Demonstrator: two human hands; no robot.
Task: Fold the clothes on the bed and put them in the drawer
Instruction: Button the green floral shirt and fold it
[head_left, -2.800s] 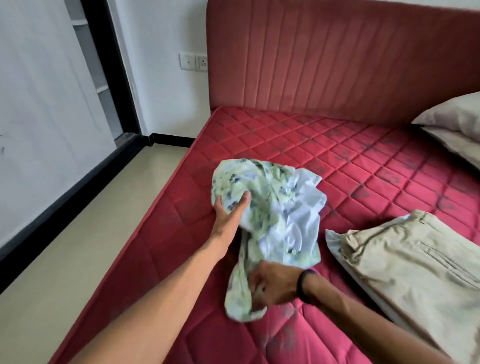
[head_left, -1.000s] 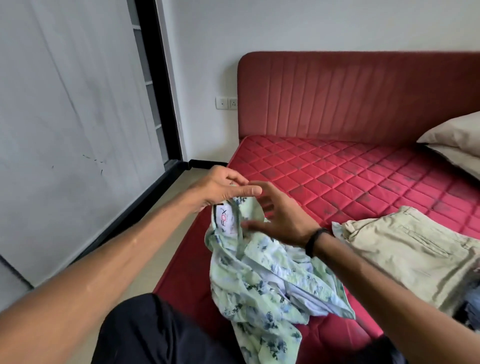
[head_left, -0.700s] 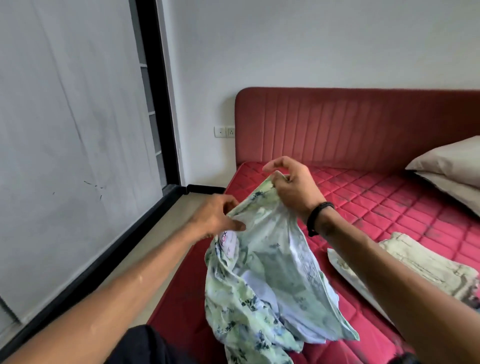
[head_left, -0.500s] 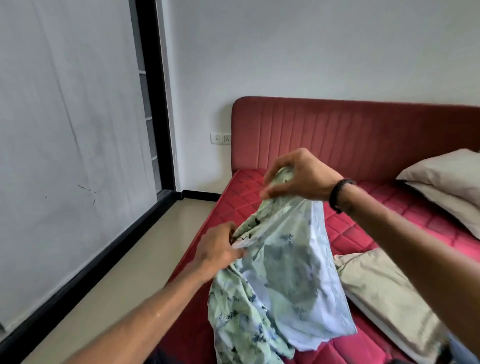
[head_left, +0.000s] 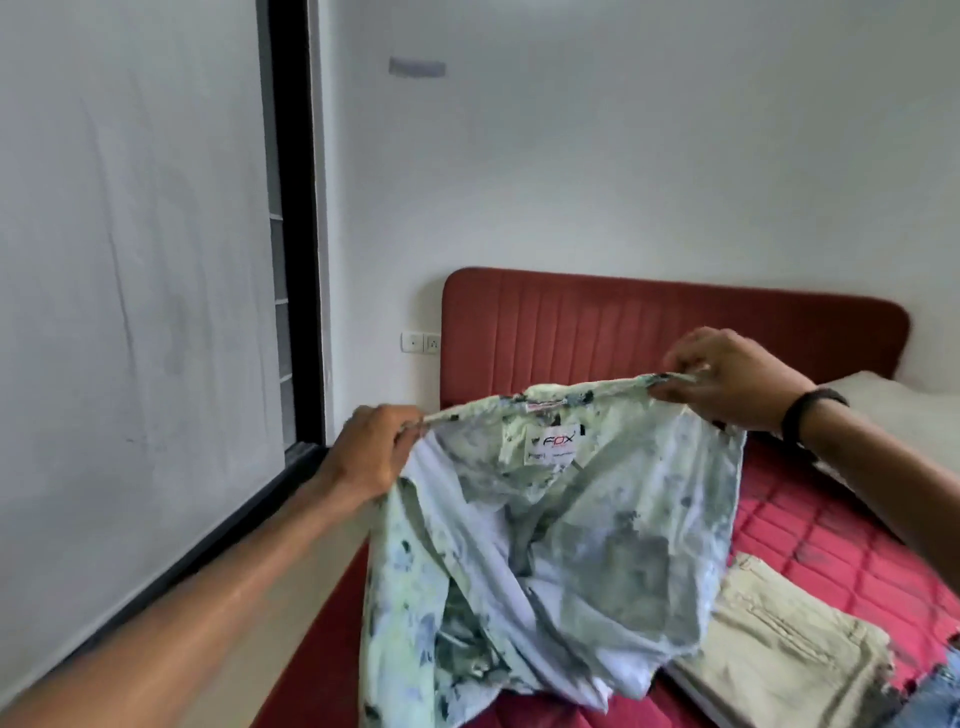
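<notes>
I am holding the floral shirt (head_left: 561, 525) up in the air over the near edge of the bed (head_left: 810, 540), and both hands are pinching its top edge. My left hand (head_left: 366, 457) is gripping one shoulder end with curled fingers and thumb; my right hand (head_left: 727, 382) is pinching the other end, higher and farther out. The collar line between them is running nearly level, rising a little toward the right, with the brand label (head_left: 553, 442) facing me at about the middle. The body of the shirt is hanging straight down from that line, crumpled and twisted, its hem bunching on the mattress. I judge that the next move turns on this: the long axis is hanging vertically below both hands, so the cloth needs to be laid flat on the bed, which lies ahead and to the right, nearer my right hand. The beige trousers (head_left: 779, 654) are lying just beside the hem, and the spread could crowd them.
</notes>
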